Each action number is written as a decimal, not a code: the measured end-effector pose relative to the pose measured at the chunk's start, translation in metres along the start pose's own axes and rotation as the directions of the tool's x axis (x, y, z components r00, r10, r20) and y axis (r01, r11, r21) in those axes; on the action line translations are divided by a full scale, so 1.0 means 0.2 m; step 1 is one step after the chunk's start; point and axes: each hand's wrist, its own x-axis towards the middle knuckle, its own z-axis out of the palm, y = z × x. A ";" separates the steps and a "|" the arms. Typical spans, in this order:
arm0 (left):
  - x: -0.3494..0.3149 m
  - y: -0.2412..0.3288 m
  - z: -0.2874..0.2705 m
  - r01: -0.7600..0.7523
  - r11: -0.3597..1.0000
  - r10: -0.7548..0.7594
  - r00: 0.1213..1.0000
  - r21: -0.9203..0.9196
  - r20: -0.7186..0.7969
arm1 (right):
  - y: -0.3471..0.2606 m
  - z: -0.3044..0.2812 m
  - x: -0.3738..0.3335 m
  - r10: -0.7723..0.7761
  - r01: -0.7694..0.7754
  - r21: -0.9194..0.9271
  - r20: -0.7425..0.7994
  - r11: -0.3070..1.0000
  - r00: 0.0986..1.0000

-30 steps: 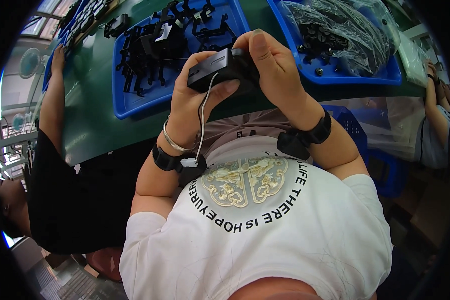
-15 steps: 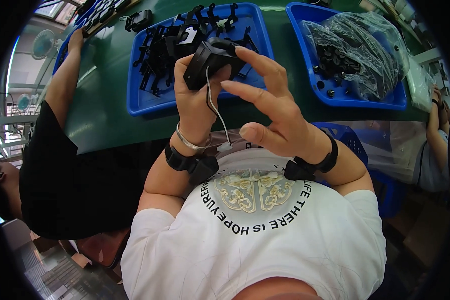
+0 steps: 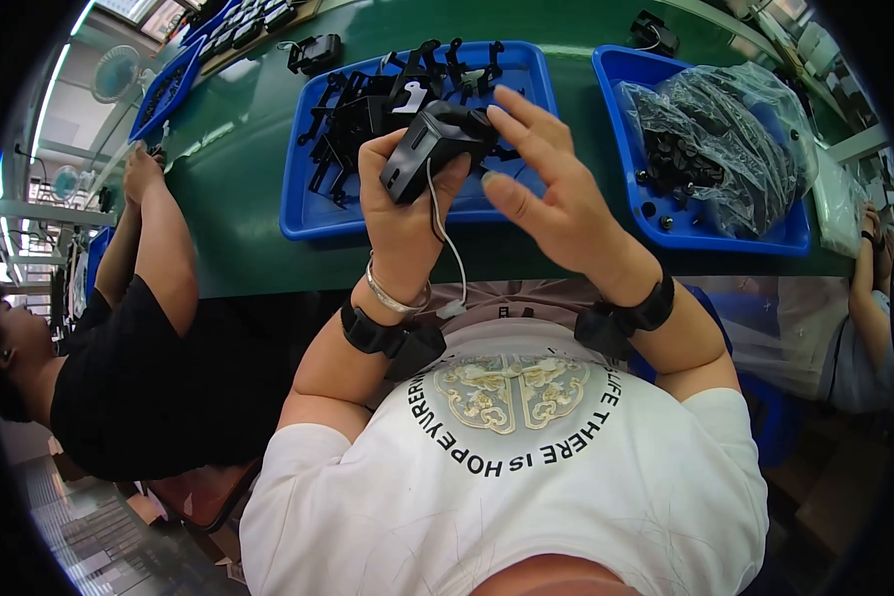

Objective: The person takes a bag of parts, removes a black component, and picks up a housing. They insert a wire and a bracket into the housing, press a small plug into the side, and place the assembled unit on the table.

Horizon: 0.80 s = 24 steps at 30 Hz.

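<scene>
My left hand (image 3: 397, 204) is closed round a black plastic housing (image 3: 429, 149) with a rounded part on top. From it a thin white cable (image 3: 449, 238) hangs down, with a small white connector at its end. At the right end of the housing is my right hand (image 3: 561, 194), its fingers spread and thumb apart. One fingertip is at the rounded part; whether it presses there I cannot tell. Behind the housing lies a blue tray (image 3: 303, 221) heaped with black brackets (image 3: 343, 134).
To the right, another blue tray (image 3: 705, 241) holds a clear plastic bag (image 3: 755, 129) and small black round parts (image 3: 680, 159). Similar black units (image 3: 315, 53) stand on the green table (image 3: 228, 219). A co-worker in black (image 3: 159, 377) sits at left; another person's arm (image 3: 867, 268) is at far right.
My right fingers have drawn closer together, the thumb rising toward the housing. My left hand still holds the housing. The co-worker's hands at left have moved nearer. The whole view has shifted slightly.
</scene>
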 end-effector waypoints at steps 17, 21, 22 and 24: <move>0.03 -0.02 -0.02 -0.098 0.993 0.105 0.986 0.065 -0.127 | -0.02 0.06 0.05 -0.059 0.059 0.015 0.045 0.998 0.997; 0.04 -0.02 -0.02 -0.146 0.979 0.169 0.971 0.139 -0.169 | -0.03 0.07 0.04 -0.163 0.163 0.005 0.111 0.987 0.980; 0.05 0.00 -0.03 -0.124 0.985 0.144 0.975 0.122 -0.170 | -0.04 0.06 0.05 -0.154 0.156 -0.012 0.092 0.988 0.984; 0.06 0.01 -0.04 -0.107 0.987 0.127 0.975 0.117 -0.181 | -0.04 0.08 0.07 -0.158 0.160 -0.017 0.079 0.987 0.984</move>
